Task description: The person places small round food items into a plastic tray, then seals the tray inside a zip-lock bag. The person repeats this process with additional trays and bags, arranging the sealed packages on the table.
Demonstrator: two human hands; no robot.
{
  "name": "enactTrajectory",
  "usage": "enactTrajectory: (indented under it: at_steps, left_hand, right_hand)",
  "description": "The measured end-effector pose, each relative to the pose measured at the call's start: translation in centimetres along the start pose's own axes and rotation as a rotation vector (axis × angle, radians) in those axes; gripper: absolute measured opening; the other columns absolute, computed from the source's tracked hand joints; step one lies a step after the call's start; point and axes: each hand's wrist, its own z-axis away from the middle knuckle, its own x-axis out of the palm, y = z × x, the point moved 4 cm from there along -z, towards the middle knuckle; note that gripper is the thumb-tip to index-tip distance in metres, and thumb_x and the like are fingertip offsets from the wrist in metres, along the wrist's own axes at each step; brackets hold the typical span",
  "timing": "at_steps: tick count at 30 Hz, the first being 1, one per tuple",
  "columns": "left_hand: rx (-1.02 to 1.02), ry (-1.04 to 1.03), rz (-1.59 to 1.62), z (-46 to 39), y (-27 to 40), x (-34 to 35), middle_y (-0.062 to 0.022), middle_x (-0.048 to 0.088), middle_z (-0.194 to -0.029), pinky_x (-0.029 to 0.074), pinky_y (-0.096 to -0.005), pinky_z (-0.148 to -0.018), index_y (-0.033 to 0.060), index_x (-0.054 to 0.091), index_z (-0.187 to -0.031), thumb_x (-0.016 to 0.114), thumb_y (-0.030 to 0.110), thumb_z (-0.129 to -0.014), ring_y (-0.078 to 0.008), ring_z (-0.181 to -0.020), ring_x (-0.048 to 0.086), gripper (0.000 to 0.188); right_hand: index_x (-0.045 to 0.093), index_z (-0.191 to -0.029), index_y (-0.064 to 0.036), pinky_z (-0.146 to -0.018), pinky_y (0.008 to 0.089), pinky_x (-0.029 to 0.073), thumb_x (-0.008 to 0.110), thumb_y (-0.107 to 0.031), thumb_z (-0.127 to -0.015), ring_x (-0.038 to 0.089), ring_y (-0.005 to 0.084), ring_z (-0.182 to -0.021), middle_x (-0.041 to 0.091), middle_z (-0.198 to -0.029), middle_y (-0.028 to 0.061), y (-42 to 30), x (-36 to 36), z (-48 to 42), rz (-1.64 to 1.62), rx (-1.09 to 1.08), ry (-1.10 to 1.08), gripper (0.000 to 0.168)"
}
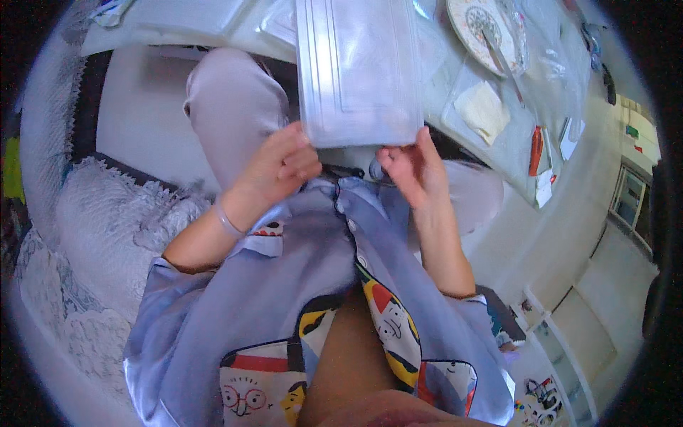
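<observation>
A rectangular translucent plastic lid or tray (368, 80) with ridged lines reaches from the top edge of the view down to my hands. My left hand (285, 163) grips its near left corner, fingers curled. At the near right corner my right hand (419, 165) pinches the rim with the thumb outside and the fingers below. The far end of the plastic piece is cut off by the picture's edge. A small round object (378, 168), partly hidden, shows beside my right fingers; I cannot tell what it is.
On the table (437, 96) at right are a patterned plate (483, 32) with a knife (501, 61) across it, a folded paper napkin (483, 112), an orange-red packet (537, 152) and clear plastic wrap. A quilted sofa cover (106, 208) lies at left. My knees are under the table's edge.
</observation>
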Motion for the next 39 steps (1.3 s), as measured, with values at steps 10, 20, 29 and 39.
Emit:
enactTrajectory:
  at_steps: [10, 20, 29, 39]
  left_hand:
    - [0.286, 0.223, -0.924, -0.3, 4.8, 1.5, 0.0005, 0.052, -0.071, 0.042, -0.0226, -0.053, 0.0055, 0.05, -0.088, 0.062, 0.02, -0.079, -0.0086, -0.056, 0.05, 0.021]
    - [0.367, 0.238, -1.019, -2.5, 12.4, 1.0, 0.0039, 0.051, -0.065, 0.037, -0.0181, -0.048, 0.0074, 0.054, -0.077, 0.067, 0.017, -0.074, -0.0041, -0.054, 0.046, 0.017]
    - [0.053, 0.094, -0.749, -0.8, 8.2, 1.2, 0.006, 0.044, -0.062, 0.026, -0.0186, -0.043, 0.0075, 0.053, -0.079, 0.061, 0.011, -0.075, -0.0026, -0.049, 0.036, 0.01]
    - [0.575, 0.106, -0.692, -3.7, 12.8, 4.2, 0.0009, 0.047, -0.073, 0.034, -0.0176, -0.05, 0.0051, 0.048, -0.09, 0.065, 0.015, -0.076, -0.0062, -0.062, 0.043, 0.023]
  right_hand:
    - [0.048, -0.109, -0.003, -0.068, 0.0281, 0.052, 0.056, -0.016, -0.083, 0.058, 0.0146, -0.083, 0.057, -0.098, 0.0055, -1.9, 1.6, 1.3, 0.371, -0.308, 0.24, 0.03]
    - [0.044, -0.115, -0.002, -0.081, 0.0356, 0.045, 0.049, -0.028, -0.087, 0.053, 0.0222, -0.1, 0.051, -0.112, 0.0114, -5.0, 0.6, 1.7, 0.317, -0.386, 0.302, 0.039]
    - [0.036, -0.126, -0.002, -0.094, 0.0415, 0.038, 0.033, -0.045, -0.091, 0.045, 0.0283, -0.114, 0.043, -0.126, 0.0145, -5.8, 3.2, 2.2, 0.427, -0.499, 0.367, 0.056]
    - [0.039, -0.123, -0.002, -0.094, 0.0422, 0.038, 0.044, -0.034, -0.089, 0.046, 0.0268, -0.112, 0.046, -0.124, 0.0132, -6.0, 5.1, 1.3, 0.33, -0.443, 0.261, 0.048]
